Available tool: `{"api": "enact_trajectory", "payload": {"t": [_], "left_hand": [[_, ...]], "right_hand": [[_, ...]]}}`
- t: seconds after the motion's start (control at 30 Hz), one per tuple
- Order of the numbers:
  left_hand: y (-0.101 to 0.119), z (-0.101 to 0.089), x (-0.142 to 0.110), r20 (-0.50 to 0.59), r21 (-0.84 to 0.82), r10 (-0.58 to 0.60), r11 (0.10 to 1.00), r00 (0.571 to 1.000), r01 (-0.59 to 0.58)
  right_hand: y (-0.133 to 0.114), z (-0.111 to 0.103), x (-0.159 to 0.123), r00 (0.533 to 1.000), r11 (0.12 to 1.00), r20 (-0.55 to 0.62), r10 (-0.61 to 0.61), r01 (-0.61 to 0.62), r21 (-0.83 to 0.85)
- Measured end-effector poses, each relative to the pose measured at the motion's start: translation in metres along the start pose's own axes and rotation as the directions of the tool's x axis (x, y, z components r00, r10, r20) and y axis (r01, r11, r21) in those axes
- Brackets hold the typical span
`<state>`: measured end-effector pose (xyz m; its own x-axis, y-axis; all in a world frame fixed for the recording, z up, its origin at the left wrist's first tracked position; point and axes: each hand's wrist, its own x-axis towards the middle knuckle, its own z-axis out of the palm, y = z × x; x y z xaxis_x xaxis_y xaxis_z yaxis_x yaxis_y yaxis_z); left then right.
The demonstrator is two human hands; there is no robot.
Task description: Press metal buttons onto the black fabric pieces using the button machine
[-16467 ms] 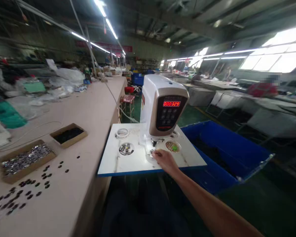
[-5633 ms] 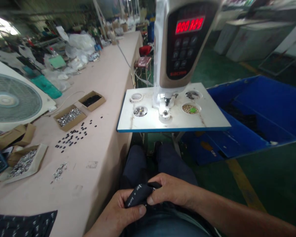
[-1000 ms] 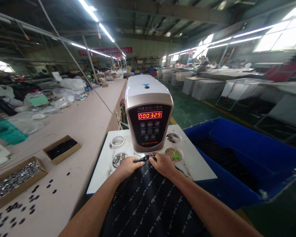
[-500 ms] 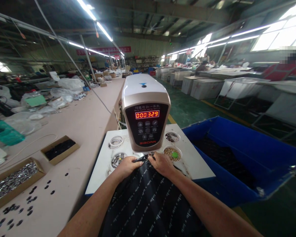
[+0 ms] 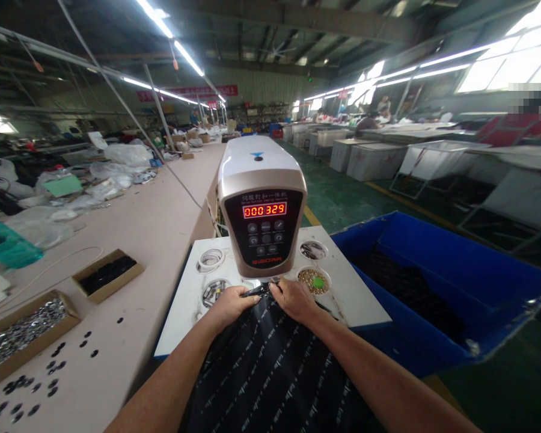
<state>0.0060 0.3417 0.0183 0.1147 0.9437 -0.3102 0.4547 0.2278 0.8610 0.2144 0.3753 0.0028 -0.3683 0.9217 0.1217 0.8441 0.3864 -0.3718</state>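
Observation:
Black fabric (image 5: 275,367) with rows of small white print hangs toward me from the front of a button-fastening machine (image 5: 262,204). Its red display reads 000329. My left hand (image 5: 229,305) pinches the fabric's top edge just below the machine head. Close by on the other side, my right hand (image 5: 294,297) is closed on the same edge, fingertips right under the head. What lies between the fingertips at the working point is too small and partly hidden to make out. The fabric drapes down between my forearms.
A white machine table (image 5: 175,328) has round wells, one holding gold-coloured small parts (image 5: 309,279) and a green lid. On the left bench stand a box of shiny metal pieces (image 5: 24,331) and a box of black pieces (image 5: 106,273), with loose black discs. A blue bin (image 5: 491,282) stands right.
The view has shifted slightly. Both hands keep their hold on the fabric under the machine head, and the display number is the same.

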Motion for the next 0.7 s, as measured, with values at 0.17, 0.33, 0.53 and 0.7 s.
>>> {"api": "enact_trajectory", "payload": {"t": [0.17,0.33,0.53,0.7], "left_hand": [[-0.002,0.000,0.001,-0.003,0.007,0.008,1.000,1.000,-0.008],[-0.003,0.000,0.001,-0.012,0.029,0.021,0.999,1.000,-0.021],[-0.006,0.003,0.001,-0.031,0.059,0.035,0.998,0.999,-0.033],[0.003,0.002,-0.009,-0.115,0.167,0.109,0.982,0.987,-0.089]], "right_hand": [[0.000,-0.001,-0.001,1.000,1.000,-0.002,0.001,-0.001,0.009],[0.000,-0.001,-0.001,1.000,0.999,0.002,0.001,-0.001,0.034],[0.001,0.002,0.001,1.000,0.995,0.000,0.008,-0.008,0.103],[-0.002,-0.010,-0.005,1.000,0.980,-0.019,-0.001,0.005,0.198]]}}
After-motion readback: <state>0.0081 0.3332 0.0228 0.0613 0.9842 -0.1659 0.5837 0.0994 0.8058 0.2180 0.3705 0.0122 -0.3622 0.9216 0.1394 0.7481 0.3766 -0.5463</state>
